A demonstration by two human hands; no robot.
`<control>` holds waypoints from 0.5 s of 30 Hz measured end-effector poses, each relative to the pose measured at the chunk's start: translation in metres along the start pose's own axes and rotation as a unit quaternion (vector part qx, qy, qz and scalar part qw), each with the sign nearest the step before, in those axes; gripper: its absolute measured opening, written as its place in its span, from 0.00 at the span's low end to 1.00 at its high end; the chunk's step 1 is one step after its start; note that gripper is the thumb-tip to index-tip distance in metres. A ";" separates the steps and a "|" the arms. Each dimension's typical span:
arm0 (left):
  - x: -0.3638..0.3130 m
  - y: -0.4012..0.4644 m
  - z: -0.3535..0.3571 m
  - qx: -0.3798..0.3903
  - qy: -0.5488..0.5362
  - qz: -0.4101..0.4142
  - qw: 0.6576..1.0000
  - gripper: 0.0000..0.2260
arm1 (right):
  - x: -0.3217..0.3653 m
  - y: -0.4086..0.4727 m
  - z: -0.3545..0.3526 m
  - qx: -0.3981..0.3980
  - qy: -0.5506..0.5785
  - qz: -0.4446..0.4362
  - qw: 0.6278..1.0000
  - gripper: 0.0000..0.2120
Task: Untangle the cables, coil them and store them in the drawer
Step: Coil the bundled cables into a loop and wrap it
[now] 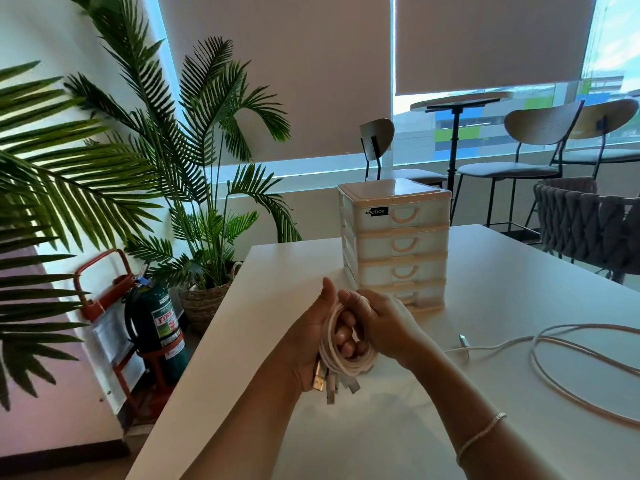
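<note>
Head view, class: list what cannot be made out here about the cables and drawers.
- Coiled cables: count unclear; left hand and right hand cover the loops.
- Loose cable: far part cut off by the right edge.
- Drawer unit: contents hidden behind frosted fronts; bottom drawer partly behind the hands.

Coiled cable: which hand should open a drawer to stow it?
Probably the right hand. The left hand holds the coiled cable with the loops around its fingers, so it's committed. The right only grips the coil's top and sits nearer the drawer unit, whose drawers are all closed.
</note>
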State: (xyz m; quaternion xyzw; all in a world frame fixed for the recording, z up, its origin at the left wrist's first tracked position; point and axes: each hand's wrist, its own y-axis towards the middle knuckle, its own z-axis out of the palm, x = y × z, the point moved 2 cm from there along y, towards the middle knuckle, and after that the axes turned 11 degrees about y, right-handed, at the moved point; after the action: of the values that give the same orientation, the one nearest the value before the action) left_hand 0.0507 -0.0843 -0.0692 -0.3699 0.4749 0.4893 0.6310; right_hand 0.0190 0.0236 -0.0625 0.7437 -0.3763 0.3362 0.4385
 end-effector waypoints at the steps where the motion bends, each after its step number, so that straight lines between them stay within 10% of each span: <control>1: 0.001 0.001 -0.001 -0.007 0.015 0.001 1.000 0.28 | -0.001 0.001 -0.001 -0.003 -0.002 0.004 1.000 0.21; 9: 0.005 0.005 -0.017 -0.092 0.214 0.016 0.972 0.29 | -0.007 0.003 -0.003 0.003 -0.068 -0.002 0.998 0.21; 15: -0.008 -0.005 -0.015 0.037 0.030 -0.092 0.995 0.30 | -0.002 0.002 -0.004 0.013 -0.092 -0.036 0.995 0.19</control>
State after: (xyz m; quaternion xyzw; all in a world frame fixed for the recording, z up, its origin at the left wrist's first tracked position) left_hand 0.0517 -0.1022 -0.0654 -0.4034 0.4751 0.4000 0.6719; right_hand 0.0152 0.0267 -0.0620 0.7901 -0.3840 0.2552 0.4039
